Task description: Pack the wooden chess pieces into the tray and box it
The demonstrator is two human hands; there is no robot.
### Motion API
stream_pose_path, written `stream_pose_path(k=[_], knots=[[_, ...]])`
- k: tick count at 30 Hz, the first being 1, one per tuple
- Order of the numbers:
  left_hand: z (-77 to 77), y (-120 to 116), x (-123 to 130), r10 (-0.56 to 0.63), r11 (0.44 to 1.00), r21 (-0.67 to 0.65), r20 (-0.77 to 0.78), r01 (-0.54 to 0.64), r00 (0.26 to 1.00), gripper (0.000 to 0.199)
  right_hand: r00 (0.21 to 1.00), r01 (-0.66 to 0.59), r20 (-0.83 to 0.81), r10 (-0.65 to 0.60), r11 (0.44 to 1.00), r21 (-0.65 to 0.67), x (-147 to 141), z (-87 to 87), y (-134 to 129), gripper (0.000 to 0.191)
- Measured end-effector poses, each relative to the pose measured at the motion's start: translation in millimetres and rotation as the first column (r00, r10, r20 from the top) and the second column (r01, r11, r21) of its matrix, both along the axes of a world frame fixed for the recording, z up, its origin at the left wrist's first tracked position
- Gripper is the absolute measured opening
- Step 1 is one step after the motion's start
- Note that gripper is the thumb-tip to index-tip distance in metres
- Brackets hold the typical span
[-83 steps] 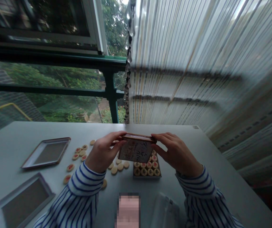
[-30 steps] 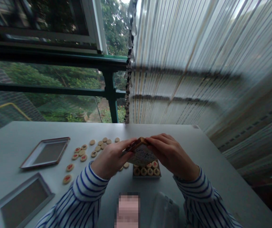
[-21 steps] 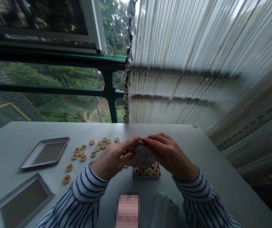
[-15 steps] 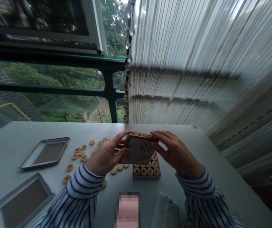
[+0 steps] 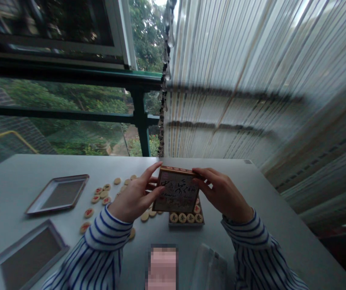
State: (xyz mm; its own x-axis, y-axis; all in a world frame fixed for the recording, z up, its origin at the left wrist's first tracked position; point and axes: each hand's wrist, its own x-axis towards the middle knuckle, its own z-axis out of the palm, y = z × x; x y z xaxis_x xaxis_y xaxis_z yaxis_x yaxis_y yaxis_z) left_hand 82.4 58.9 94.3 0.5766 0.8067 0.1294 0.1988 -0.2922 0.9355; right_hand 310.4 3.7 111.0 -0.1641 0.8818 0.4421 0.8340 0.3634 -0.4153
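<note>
My left hand (image 5: pixel 133 197) grips the left edge of a small brown box lid (image 5: pixel 179 193) printed with dark characters. At its upper right corner, my right hand (image 5: pixel 224 195) pinches the same lid. The lid is tilted, its printed face towards me, above a box of round chess pieces (image 5: pixel 186 218). It hides the back rows of that box; a front row with black characters shows. Loose round pieces (image 5: pixel 88 212) lie left of and behind my left hand, some with red characters, some plain.
An open shallow tray (image 5: pixel 83 184) lies at the left of the white table (image 5: pixel 266 209), with a grey-lined tray (image 5: pixel 59 235) nearer me. Clear plastic packaging (image 5: pixel 210 268) lies at the front. Behind are a railing and a string curtain.
The lid has tipped more upright, so its printed face shows more fully and covers more of the pieces in the box. Both hands have shifted slightly with it.
</note>
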Motion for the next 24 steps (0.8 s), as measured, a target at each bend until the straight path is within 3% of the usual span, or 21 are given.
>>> stream_pose_path(k=[5,11,19,24], knots=[[-0.8,1.3,-1.2,0.017,1.000,-0.016,0.008,-0.017,1.000,0.053,1.000,-0.002,-0.005,0.003,1.000,0.012,-0.5,1.5,-0.6,0.031],[6.6,1.3,-2.8,0.038,0.982,-0.188,0.125,-0.014,0.991,0.057,1.000,0.015,-0.005,-0.015,1.000,-0.008,2.4,2.0,-1.6,0.043],[11.2,4.2,-0.7,0.150,0.945,-0.322,0.244,-0.065,0.958,0.064,0.950,-0.108,-0.313,0.017,0.955,-0.276,-3.9,0.5,-2.5,0.054],[10.0,4.1,1.9,0.167,0.945,-0.315,0.230,-0.089,0.959,0.068,0.881,-0.180,-0.472,0.014,0.934,-0.308,-5.8,-1.7,0.5,0.048]])
